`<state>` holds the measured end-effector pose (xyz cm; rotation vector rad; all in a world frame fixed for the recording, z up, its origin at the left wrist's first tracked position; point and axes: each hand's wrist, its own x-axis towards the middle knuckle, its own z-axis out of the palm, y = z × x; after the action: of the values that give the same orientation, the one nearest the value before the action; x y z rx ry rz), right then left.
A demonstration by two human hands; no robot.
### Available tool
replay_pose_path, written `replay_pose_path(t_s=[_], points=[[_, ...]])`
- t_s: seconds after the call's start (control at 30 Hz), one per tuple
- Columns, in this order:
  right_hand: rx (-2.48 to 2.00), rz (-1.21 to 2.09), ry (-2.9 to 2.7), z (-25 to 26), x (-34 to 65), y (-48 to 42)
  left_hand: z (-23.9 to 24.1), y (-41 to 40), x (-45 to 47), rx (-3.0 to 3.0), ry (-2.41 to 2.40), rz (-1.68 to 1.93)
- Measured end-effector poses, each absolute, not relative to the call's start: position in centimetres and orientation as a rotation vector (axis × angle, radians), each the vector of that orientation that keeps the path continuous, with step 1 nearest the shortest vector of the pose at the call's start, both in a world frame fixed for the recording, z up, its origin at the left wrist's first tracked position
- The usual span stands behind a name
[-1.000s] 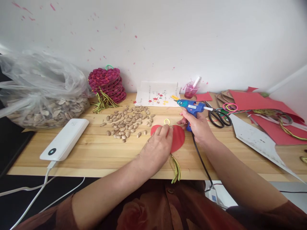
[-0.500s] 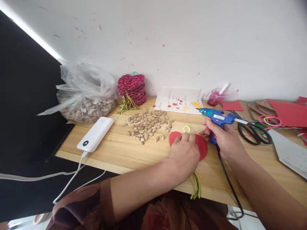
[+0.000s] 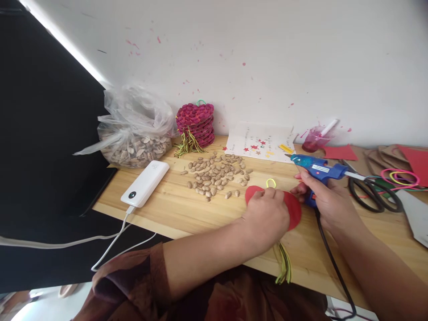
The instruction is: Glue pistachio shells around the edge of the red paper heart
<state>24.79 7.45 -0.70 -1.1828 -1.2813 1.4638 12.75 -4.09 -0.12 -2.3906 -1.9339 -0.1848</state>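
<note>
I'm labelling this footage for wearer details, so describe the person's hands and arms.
The left hand and right hand are bare: no glove or watch shows on either. Both visible forearms are uncovered. The left sleeve is dark reddish brown with darker, purplish patches, its hem leaving the forearm free. The right sleeve is out of view.

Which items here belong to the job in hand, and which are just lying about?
Job in hand:
- red cutout, left hand on it
- blue glue gun, held in right hand
- yellow-green tassel, by the cutout
- loose peanuts, probably

Apparently just lying about:
- white power bank
- pink-stained cup
- plastic bag
</note>
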Motion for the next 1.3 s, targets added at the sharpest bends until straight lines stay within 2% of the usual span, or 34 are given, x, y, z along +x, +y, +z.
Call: replay_pose_path(t_s=[0.2,0.33,0.5,0.87,1.3], points=[[-1.160,1.466,-1.266,-0.1,24.8,7.1,1.5,-5.3,6.7,-2.431,-1.899,-0.872],[-1.089,1.525,-1.276,0.2,24.8,6.9,3.3,-5.7,0.0,-2.045,-2.278,-1.085],[-1.076,1.525,-1.267,0.4,24.8,6.8,4.4,-6.2,-5.1,-1.814,-2.551,-0.874],[-1.148,1.538,-1.272,0.8,24.7,6.6,1.3,-2.7,-4.6,-2.182,-2.204,-0.513],[-1.131,1.548,-1.259,1.0,24.7,6.3,0.7,-2.6,-4.8,-2.209,-1.996,-0.560]])
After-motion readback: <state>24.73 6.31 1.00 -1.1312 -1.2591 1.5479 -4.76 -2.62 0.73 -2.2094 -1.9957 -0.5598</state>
